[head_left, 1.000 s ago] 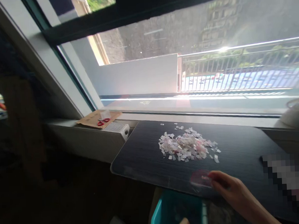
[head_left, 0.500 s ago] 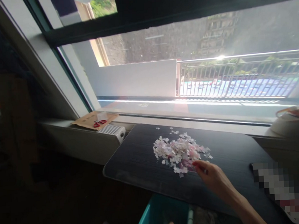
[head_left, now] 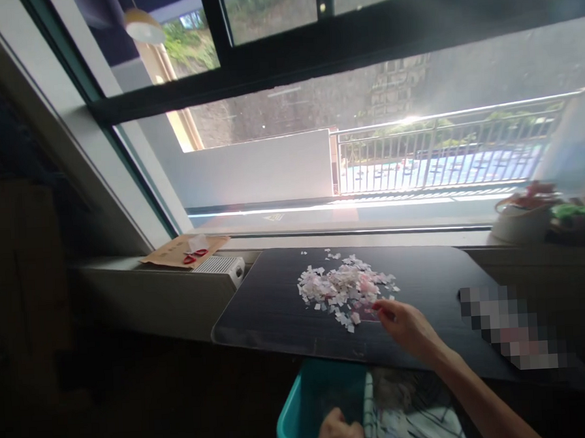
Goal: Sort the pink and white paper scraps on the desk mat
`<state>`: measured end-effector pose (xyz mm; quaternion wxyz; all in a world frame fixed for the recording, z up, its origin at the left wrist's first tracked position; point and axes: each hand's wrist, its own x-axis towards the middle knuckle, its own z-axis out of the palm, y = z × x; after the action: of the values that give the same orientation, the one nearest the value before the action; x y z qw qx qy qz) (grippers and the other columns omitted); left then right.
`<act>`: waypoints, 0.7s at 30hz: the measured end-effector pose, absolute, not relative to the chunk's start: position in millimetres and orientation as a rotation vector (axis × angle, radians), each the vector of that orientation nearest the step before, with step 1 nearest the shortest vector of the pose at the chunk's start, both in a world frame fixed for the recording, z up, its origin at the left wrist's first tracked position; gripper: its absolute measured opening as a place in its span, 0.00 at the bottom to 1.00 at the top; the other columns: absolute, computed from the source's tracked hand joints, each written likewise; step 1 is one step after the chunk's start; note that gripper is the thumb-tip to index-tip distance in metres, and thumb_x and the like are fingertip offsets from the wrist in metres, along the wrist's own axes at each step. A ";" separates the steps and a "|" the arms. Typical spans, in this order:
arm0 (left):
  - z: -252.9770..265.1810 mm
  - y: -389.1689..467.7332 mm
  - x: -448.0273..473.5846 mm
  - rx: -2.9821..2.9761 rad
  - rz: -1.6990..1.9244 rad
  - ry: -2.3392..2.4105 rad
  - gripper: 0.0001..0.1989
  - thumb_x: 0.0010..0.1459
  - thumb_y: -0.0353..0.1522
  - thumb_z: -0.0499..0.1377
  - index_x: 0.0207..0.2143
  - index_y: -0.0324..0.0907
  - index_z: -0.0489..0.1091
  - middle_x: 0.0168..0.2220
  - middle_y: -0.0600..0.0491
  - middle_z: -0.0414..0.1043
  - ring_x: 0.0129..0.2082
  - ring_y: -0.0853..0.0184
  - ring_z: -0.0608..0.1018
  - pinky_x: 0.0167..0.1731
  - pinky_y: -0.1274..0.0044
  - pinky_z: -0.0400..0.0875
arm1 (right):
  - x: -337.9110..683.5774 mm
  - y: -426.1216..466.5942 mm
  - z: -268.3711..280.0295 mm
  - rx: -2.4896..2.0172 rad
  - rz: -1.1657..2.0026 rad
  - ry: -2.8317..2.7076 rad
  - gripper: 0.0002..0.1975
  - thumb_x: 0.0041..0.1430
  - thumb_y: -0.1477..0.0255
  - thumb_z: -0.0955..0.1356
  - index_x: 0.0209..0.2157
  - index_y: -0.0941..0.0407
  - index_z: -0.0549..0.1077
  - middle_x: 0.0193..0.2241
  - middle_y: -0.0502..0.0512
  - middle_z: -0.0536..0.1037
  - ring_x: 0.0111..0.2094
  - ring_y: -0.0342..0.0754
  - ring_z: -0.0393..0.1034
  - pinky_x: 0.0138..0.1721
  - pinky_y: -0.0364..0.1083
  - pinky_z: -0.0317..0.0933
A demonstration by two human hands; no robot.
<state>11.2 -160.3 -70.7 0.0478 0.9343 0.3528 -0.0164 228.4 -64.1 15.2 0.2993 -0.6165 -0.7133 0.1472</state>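
Note:
A loose pile of small white and pinkish paper scraps lies on a dark tabletop. At the pile's near right edge is my right hand, thumb and fingers pinched together. Beside its fingertips shows a thin pinkish sheet; whether the fingers grip it is unclear. Lower down, my left hand is in front of a teal bin below the table edge. Its fingers are curled, and anything in them is hidden.
Checked fabric lies right of the bin. A blurred-out object rests on the table's right side. Red-handled scissors lie on brown paper on the sill. A white pot stands at the window's right.
The camera view has tilted up and turned slightly right. More of my left hand now shows by the bin. My right hand stays pinched at the pile's edge.

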 end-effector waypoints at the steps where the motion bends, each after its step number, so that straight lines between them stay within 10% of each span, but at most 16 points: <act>1: -70.7 -158.2 12.2 2.865 -0.062 1.049 0.03 0.51 0.30 0.58 0.27 0.42 0.71 0.20 0.53 0.68 0.20 0.70 0.69 0.25 0.77 0.59 | 227.6 -64.5 14.6 -1.663 0.364 -1.877 0.17 0.54 0.67 0.60 0.38 0.54 0.77 0.28 0.54 0.80 0.28 0.49 0.72 0.31 0.43 0.61; 21: -13.2 -195.1 24.1 2.700 -0.125 1.296 0.12 0.51 0.39 0.58 0.35 0.42 0.71 0.32 0.46 0.76 0.33 0.59 0.77 0.38 0.68 0.67 | 222.9 -89.1 11.3 -1.669 0.292 -1.970 0.17 0.55 0.69 0.59 0.38 0.54 0.77 0.22 0.52 0.78 0.25 0.47 0.71 0.28 0.42 0.58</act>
<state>24.1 -195.1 -13.2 0.0722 0.8984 0.4312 -0.0415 222.9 -89.1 11.3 0.2682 -0.6189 -0.7304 0.1081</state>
